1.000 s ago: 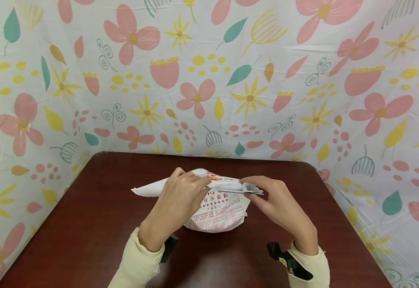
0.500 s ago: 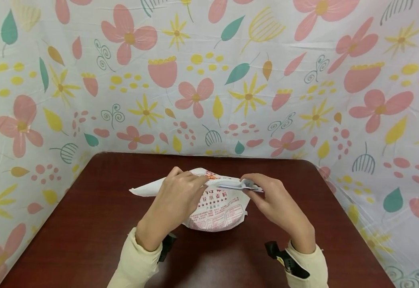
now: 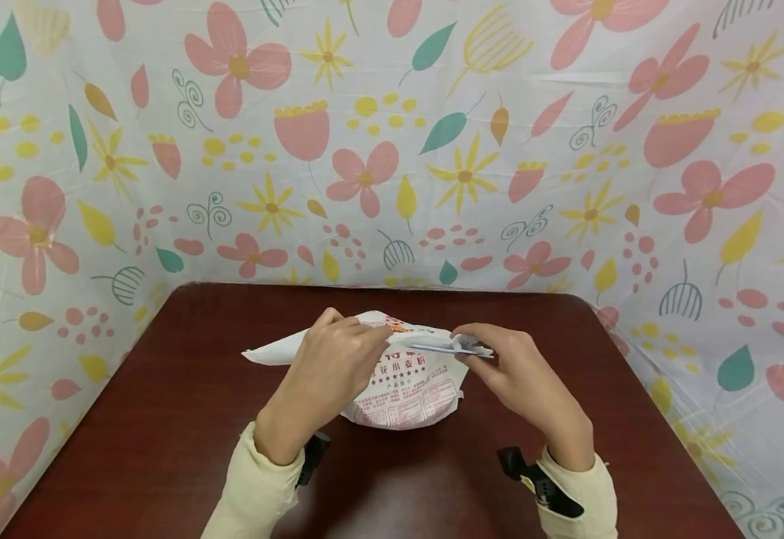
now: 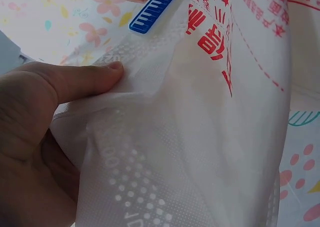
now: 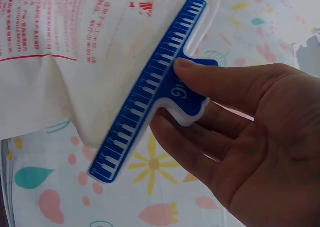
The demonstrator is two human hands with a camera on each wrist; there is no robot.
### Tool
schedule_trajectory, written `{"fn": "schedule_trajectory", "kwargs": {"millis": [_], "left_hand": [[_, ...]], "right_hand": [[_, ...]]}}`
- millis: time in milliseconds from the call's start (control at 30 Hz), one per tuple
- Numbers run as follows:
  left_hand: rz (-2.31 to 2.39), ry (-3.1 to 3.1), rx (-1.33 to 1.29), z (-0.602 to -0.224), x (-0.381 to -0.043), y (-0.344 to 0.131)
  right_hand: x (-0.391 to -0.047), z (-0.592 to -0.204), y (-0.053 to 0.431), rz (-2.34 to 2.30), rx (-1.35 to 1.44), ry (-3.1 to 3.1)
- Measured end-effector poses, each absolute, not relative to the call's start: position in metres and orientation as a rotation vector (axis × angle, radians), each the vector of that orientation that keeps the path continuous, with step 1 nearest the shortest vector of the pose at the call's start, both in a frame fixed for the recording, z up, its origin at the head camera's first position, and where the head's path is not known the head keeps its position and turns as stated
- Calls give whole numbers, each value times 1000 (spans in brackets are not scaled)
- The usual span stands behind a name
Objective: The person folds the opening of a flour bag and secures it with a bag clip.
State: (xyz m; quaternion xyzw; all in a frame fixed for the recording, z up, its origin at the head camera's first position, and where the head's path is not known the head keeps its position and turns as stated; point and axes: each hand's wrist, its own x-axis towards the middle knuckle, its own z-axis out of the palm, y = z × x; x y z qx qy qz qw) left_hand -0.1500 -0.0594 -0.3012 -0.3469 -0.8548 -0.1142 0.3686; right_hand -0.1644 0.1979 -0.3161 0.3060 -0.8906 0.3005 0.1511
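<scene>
A white flour bag (image 3: pixel 408 400) with red print stands on the table, its top edge folded over. My left hand (image 3: pixel 334 370) pinches the bag's top on the left side; in the left wrist view the thumb lies on the translucent white plastic of the bag (image 4: pixel 150 132). On the right, my right hand (image 3: pixel 523 374) holds a long blue clip (image 5: pixel 145 94) patterned with piano keys. Its thumb presses the clip's handle, with the fingers behind. The clip lies along the bag's top edge; whether its jaws grip the plastic cannot be told.
The dark red-brown table (image 3: pixel 129 449) has rounded far corners. A floral-printed cloth (image 3: pixel 392 165) hangs behind it and along both sides. Black wrist cameras are strapped at both cream sleeves (image 3: pixel 257 479).
Almost nothing differs. Both hands keep their places on the bag and clip, with the bag's top shifting only slightly; the head view has tilted a little.
</scene>
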Motion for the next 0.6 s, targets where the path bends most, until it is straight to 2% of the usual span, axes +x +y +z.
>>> {"fn": "schedule_trajectory", "kwargs": {"millis": [267,600], "left_hand": [[-309,-2199,-897,-300,-151,-58],[-299,-2202,-890,-301,-150,-59]], "right_hand": [[-161,-311,206,871,851,-2545],[-146,-294,197,1015,789,-2194]]}}
